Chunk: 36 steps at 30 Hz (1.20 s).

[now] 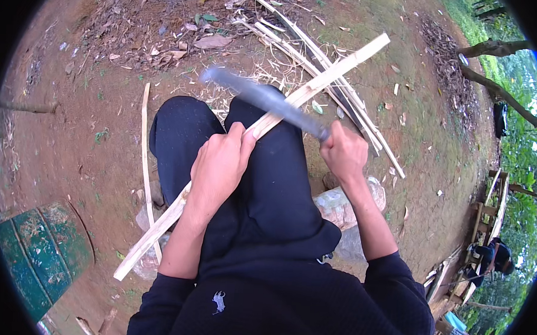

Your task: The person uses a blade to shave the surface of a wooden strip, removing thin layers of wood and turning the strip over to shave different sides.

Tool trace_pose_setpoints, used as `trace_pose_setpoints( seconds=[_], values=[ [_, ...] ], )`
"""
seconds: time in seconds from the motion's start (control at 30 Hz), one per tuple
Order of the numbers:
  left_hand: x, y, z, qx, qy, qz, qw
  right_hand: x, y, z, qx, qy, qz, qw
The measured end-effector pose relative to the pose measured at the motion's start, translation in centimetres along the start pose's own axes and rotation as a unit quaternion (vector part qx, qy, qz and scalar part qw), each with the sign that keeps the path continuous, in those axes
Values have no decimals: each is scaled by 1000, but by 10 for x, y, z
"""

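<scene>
A long pale strip of split wood, likely bamboo [345, 64], slants across my lap from lower left to upper right. My left hand [222, 159] is closed around its middle, over my dark trousers. My right hand [345, 150] grips the handle end of a machete [265, 98]. Its grey blade is smeared by motion and crosses over the strip just beyond my left hand. Whether the edge touches the strip I cannot tell. The machete's handle is mostly hidden inside my right fist.
Several split strips [303, 52] lie on the ground ahead, among pale shavings. Another thin strip [146, 144] is left of my knee. A dented green drum [46, 250] lies at lower left. Stones [352, 202] sit beside my legs. Another person [493, 261] is far right.
</scene>
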<state>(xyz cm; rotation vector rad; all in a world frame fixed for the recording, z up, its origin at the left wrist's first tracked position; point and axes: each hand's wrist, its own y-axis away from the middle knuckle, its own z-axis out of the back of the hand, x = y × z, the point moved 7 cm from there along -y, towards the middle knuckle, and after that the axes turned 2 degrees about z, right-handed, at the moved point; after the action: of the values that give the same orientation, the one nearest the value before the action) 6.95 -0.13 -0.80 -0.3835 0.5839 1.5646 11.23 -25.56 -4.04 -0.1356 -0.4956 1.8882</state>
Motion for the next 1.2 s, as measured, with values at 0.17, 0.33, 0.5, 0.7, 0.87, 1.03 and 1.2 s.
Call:
trace_pose_setpoints(
  seconds=[0.17, 0.33, 0.5, 0.7, 0.87, 1.03, 1.2],
  values=[
    [-11, -7, -1, -13, -6, -27, 1000, -63, -16, 1, -85, 46, 3, 995],
    [5, -6, 3, -20, 10, -3, 1000, -9, -12, -11, -35, 38, 36, 998],
    [-3, -9, 9, -59, -10, -22, 998, -57, -24, -11, -69, 29, -29, 997],
    [0, -7, 9, -26, -10, -22, 999, -47, -26, -22, -34, 78, 25, 996],
    [3, -13, 9, -37, 11, -4, 999, -52, -43, -4, -30, 73, -71, 994],
    [6, -7, 7, -12, 14, -8, 1000, -29, -23, -10, -9, 28, -6, 1000],
    [8, -18, 7, -32, -4, -5, 999, -57, -58, 1, -58, 61, -24, 996]
  ],
)
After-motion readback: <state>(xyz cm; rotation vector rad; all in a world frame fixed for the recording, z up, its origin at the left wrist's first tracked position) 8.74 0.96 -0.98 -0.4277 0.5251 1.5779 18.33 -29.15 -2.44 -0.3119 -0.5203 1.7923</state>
